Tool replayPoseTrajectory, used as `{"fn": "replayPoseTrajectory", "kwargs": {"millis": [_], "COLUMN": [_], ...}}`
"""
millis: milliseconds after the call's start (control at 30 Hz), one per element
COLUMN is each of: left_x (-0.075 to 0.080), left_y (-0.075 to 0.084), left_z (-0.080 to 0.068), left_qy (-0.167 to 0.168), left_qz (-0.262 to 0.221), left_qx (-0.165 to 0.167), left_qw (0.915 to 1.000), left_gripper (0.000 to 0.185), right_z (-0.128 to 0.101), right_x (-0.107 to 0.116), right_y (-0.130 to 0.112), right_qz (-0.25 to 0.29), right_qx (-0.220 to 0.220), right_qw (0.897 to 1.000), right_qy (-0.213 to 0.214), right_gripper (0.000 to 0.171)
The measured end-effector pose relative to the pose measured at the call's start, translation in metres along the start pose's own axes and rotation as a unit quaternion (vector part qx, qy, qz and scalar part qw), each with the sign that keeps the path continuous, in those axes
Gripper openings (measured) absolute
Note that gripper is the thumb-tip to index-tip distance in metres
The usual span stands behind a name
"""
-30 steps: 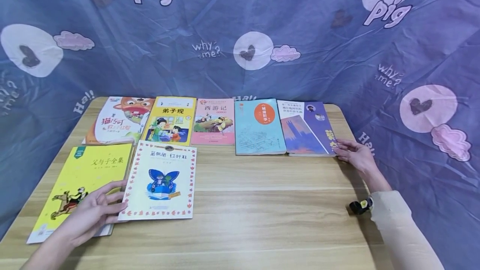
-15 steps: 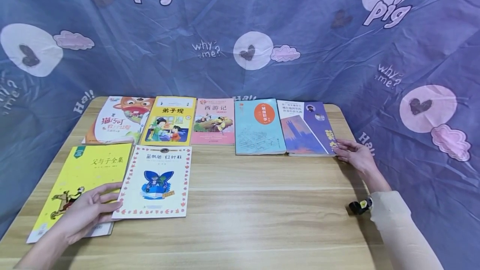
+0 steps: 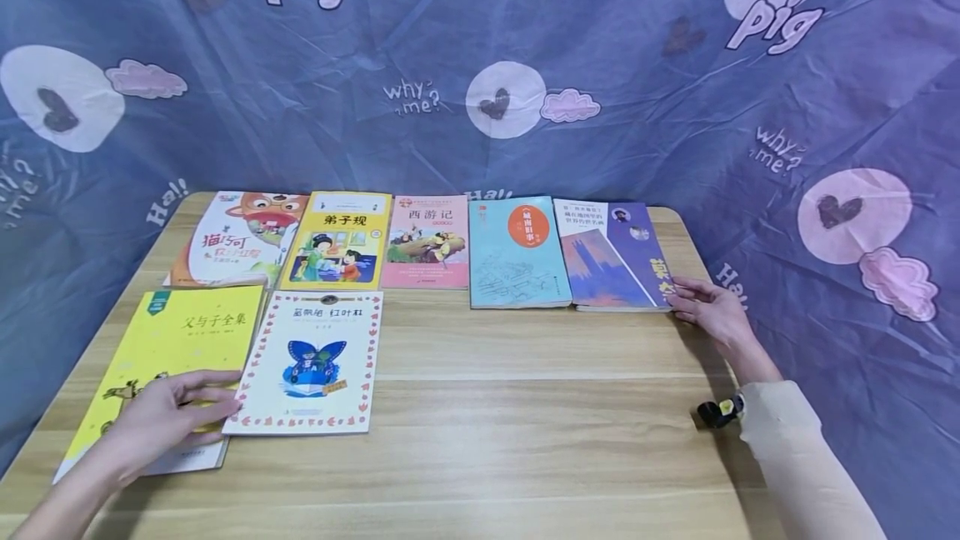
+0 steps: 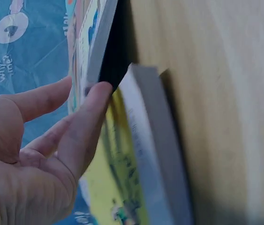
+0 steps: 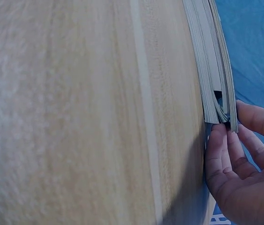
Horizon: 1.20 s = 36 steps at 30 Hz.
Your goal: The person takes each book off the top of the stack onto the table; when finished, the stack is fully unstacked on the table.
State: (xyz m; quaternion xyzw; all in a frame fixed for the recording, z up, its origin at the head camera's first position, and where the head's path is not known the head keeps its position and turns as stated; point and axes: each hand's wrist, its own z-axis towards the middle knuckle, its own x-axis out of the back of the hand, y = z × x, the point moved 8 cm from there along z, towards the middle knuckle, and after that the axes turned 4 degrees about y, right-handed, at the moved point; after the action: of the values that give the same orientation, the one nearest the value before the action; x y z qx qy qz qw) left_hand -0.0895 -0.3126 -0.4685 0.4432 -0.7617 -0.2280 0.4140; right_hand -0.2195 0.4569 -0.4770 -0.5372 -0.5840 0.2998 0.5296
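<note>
We're resting our left hand (image 3: 161,419) flat, fingers straight, on the yellow book (image 3: 168,365) at the table's (image 3: 525,440) near left corner, hiding part of its horse cartoon; the title is reading 父与子全集. Fingertips are touching the butterfly book (image 3: 311,361) just beside it. Over at the far right corner, our right hand (image 3: 712,311) is lying relaxed, fingers touching the purple book's (image 3: 615,252) near corner, its small print too tiny to read.

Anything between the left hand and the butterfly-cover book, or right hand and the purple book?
Nothing visible. The left hand lies on the yellow book, fingertips at the butterfly-cover book's left edge. The right hand already touches the purple book's right edge at its near corner.
</note>
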Motion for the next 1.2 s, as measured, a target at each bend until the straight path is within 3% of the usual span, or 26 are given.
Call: {"fn": "replayPoseTrajectory", "kwargs": {"millis": [233, 433, 667, 900, 1200], "left_x": [0.014, -0.003, -0.05, -0.111, -0.189], "left_y": [0.022, 0.06, 0.11, 0.152, 0.207], "left_z": [-0.001, 0.013, 0.037, 0.072, 0.101], "left_qy": [0.017, 0.021, 0.005, -0.038, -0.085], "left_qz": [0.02, 0.014, -0.032, -0.104, -0.164], "left_qx": [-0.029, -0.075, -0.123, -0.15, -0.173], "left_qw": [0.9992, 0.9969, 0.9919, 0.9825, 0.9674], "left_gripper": [0.077, 0.071, 0.066, 0.053, 0.046], "right_z": [0.002, 0.0, -0.001, -0.001, 0.0], "right_x": [0.001, 0.0, 0.0, 0.0, 0.0], "right_y": [0.001, 0.001, 0.0, 0.0, 0.0], "right_qz": [0.004, 0.021, 0.034, 0.022, 0.013], "right_qx": [0.0, -0.002, -0.002, -0.003, -0.006], "right_qw": [1.0, 1.0, 0.999, 1.0, 1.0], "right_qy": [-0.004, -0.007, -0.013, -0.012, -0.019], "right_gripper": [0.058, 0.048, 0.041, 0.038, 0.04]}}
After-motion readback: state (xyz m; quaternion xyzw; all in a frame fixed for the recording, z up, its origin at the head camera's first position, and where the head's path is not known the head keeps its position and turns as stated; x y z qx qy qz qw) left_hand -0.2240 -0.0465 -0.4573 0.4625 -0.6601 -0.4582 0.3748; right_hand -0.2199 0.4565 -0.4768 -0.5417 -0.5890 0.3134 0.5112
